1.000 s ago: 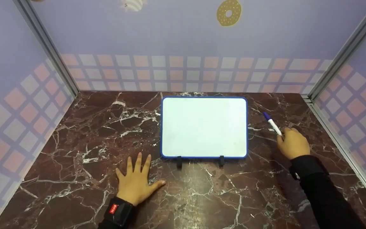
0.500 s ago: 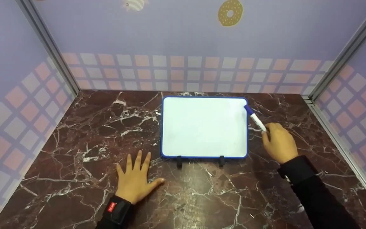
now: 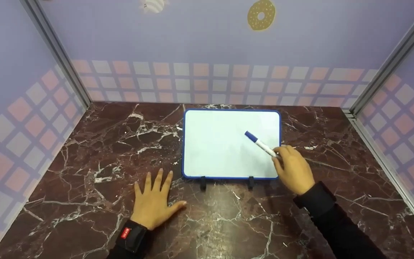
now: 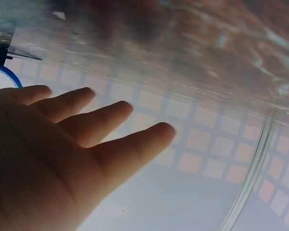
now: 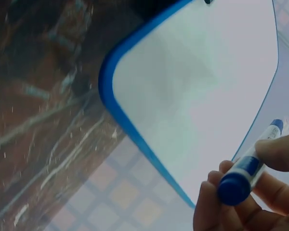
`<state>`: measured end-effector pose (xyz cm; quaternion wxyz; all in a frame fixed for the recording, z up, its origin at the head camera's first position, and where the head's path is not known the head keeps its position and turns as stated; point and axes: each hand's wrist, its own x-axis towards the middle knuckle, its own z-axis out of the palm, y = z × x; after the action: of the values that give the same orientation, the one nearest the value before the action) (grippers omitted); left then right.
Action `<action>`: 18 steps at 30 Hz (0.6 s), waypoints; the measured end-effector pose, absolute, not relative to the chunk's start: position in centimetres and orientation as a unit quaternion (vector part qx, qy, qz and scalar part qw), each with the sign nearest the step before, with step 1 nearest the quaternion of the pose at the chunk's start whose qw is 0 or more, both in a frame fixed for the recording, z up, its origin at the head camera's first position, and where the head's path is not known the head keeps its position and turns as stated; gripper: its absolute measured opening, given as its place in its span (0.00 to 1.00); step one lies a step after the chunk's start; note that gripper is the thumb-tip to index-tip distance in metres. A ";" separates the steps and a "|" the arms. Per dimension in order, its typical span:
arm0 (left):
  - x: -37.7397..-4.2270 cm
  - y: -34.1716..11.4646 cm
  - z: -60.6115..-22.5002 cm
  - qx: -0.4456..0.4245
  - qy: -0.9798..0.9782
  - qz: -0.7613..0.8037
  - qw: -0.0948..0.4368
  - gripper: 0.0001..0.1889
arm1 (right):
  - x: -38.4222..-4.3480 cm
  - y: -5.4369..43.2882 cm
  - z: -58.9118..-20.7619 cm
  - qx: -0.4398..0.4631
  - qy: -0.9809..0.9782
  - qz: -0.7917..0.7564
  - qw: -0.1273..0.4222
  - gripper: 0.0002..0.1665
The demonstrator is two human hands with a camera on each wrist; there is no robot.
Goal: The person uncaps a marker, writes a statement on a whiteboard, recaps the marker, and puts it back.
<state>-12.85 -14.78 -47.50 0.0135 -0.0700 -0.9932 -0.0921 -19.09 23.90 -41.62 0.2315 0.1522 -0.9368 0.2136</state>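
My right hand (image 3: 294,171) pinches a whiteboard marker (image 3: 265,147) by its rear part, between thumb and fingers. The marker has a white barrel and a blue cap, which points up and left in front of a small whiteboard (image 3: 225,144). In the right wrist view the marker's blue rear end (image 5: 233,188) sticks out between the fingers. The blue-framed board stands on two black feet (image 3: 203,182), its white face bare. My left hand (image 3: 153,208) is at the tabletop left of the board, fingers straight and spread, holding nothing.
The tabletop (image 3: 84,194) is dark red-brown marble with white veins. Lilac walls with pink and white checks enclose it at the back (image 3: 207,82), left and right. Metal strips (image 3: 383,61) run along the wall corners.
My right hand has moved left with the marker, from beside the board to in front of its right part. My left hand has stayed nearly in place.
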 end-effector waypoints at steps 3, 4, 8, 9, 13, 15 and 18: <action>-12.9 -14.7 -47.4 -0.086 -0.992 -0.090 0.033 0.52 | -19.0 23.4 -42.1 0.165 -0.934 0.214 0.232 0.11; -12.9 -14.6 -47.3 -0.090 -0.991 -0.088 0.039 0.52 | -18.9 23.2 -42.2 0.169 -0.934 0.213 0.234 0.11; -13.3 -14.3 -47.0 -0.106 -0.989 -0.074 0.068 0.52 | -18.6 22.6 -42.5 0.185 -0.932 0.211 0.229 0.11; -13.3 -14.2 -46.8 -0.111 -0.988 -0.071 0.076 0.52 | -18.6 22.4 -42.5 0.187 -0.932 0.211 0.226 0.11; -13.6 -13.5 -45.6 -0.135 -0.984 -0.056 0.105 0.52 | -18.3 21.9 -42.5 0.200 -0.934 0.206 0.214 0.11; -13.8 -12.9 -44.8 -0.151 -0.980 -0.049 0.118 0.52 | -18.2 21.7 -42.5 0.207 -0.934 0.202 0.212 0.12; -14.2 -12.0 -43.8 -0.179 -0.974 -0.027 0.138 0.53 | -18.0 21.4 -42.5 0.221 -0.930 0.200 0.213 0.12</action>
<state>-14.23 -11.99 -43.77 0.1381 -0.1786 -0.9738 -0.0268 -18.02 21.41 -42.50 0.2128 0.2209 -0.9304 0.2005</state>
